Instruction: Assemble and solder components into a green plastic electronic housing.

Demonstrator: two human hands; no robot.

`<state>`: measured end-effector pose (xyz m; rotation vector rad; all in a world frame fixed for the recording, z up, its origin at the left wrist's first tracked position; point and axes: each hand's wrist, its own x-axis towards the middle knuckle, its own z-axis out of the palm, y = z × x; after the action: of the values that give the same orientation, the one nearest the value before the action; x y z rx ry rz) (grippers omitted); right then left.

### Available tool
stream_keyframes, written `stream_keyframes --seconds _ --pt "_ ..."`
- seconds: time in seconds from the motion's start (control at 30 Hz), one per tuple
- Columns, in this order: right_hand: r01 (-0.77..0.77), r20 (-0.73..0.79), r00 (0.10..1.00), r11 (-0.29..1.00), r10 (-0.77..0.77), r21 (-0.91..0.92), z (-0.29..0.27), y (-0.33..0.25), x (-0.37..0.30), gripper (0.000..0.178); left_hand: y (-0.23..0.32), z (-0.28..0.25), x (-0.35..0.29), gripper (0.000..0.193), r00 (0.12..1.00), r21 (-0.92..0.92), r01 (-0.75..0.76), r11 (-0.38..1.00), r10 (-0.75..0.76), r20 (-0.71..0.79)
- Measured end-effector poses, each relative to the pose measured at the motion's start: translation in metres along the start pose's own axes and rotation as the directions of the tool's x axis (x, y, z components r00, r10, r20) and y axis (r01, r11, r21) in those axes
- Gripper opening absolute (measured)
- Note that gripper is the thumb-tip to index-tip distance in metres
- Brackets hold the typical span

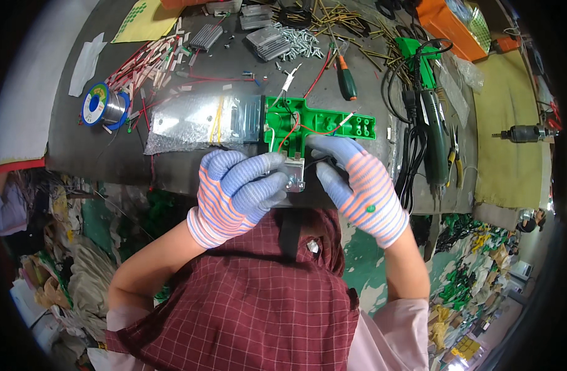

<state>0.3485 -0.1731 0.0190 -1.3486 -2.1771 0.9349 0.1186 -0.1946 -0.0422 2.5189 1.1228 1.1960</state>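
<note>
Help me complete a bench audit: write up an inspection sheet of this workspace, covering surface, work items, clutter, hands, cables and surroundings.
Surface: dark table, crowded along its far side.
Work items: green housing, open, wires inside; small metal-and-clear piece below it.
Clutter: solder spool, silver screws, finned metal blocks, green-handled screwdriver.
Hands: both gloved; left hand has its fingertips at the small piece; right hand is by the housing's near edge, grip unclear.
Cables: black cable looped at right; red wires left of the housing.
Surroundings: heaped materials beyond the table; spills: nothing seen.
</note>
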Motion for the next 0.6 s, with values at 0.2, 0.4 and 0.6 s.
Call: stream_keyframes --seconds 0.2,0.4,0.6 --pt "0.018 -0.201 0.980 0.999 -0.008 0.049 0.009 -0.002 -0.017 0.031 0.001 0.004 -0.004 0.038 0.996 0.083 -0.037 0.996 0.044 -0.083" --pt "0.097 -0.289 0.951 0.994 -0.105 -0.041 0.009 -0.010 -0.020 0.032 0.012 -0.024 -0.014 0.027 0.988 -0.055 -0.152 0.987 0.149 -0.042" --pt "0.170 -0.375 0.909 0.984 -0.180 -0.060 0.009 -0.021 -0.045 0.032 0.006 -0.067 -0.102 0.025 0.895 0.089 0.061 0.994 -0.093 0.437"
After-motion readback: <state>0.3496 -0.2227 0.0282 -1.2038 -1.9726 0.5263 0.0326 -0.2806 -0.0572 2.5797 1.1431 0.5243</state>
